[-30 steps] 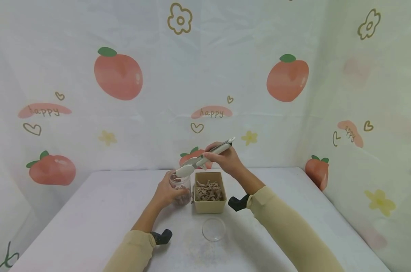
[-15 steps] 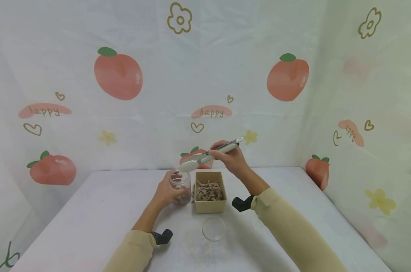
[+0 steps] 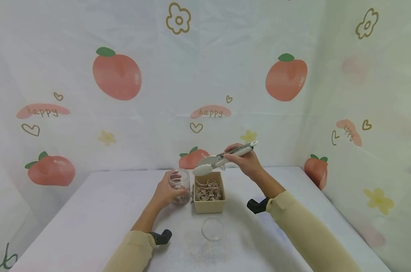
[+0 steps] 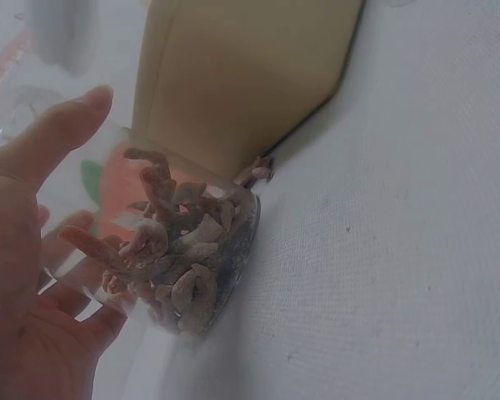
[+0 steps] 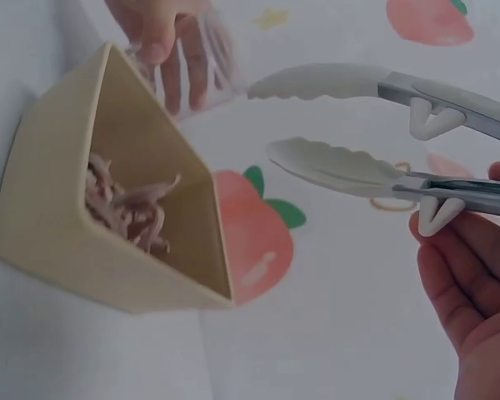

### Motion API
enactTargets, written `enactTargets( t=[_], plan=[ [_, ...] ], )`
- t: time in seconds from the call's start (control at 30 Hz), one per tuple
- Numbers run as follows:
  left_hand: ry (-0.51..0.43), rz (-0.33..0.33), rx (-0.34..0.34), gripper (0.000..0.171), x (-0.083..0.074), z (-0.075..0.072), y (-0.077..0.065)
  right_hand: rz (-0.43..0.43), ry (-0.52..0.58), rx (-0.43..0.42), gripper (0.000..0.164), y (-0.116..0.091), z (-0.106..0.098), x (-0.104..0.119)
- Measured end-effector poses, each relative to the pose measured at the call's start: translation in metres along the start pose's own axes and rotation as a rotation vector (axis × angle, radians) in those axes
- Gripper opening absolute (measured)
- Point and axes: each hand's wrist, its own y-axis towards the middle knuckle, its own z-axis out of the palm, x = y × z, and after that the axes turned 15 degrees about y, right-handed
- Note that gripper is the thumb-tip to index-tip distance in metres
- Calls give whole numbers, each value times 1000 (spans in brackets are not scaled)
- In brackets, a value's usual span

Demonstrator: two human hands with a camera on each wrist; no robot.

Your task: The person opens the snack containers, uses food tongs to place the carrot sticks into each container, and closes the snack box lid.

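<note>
While the left hand (image 3: 168, 190) wraps its fingers and thumb around a clear jar (image 3: 184, 182), which stands on the white table (image 3: 124, 204) just beside a tan box (image 3: 209, 207), the right hand (image 3: 244, 162) grips white-and-grey tongs (image 3: 220, 163), their scalloped heads parted, near the box's rear rim. Dried, twisted brown pieces (image 3: 209, 192) lie in both containers; one loose piece (image 4: 258, 171) sits on the table against the box. Nearer the person lies a clear round lid (image 3: 212, 229).

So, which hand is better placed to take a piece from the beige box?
Probably the right grip: it holds the tongs, spread and empty, near the beige box with brown pieces inside. The left grip is wrapped around the clear jar.
</note>
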Motion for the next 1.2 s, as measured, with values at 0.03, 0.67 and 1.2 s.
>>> enactTargets(
  t=[0.03,0.67,1.2],
  plan=[
    [-1,0,-1,87,0,0,0,10,-6,-1,24,-2,-3,-1],
    [35,7,-15,87,0,0,-1,91,26,133,32,-25,-38,-10],
    [28,7,-6,87,1,1,-1,204,-47,269,36,-21,-41,-16]
  ],
)
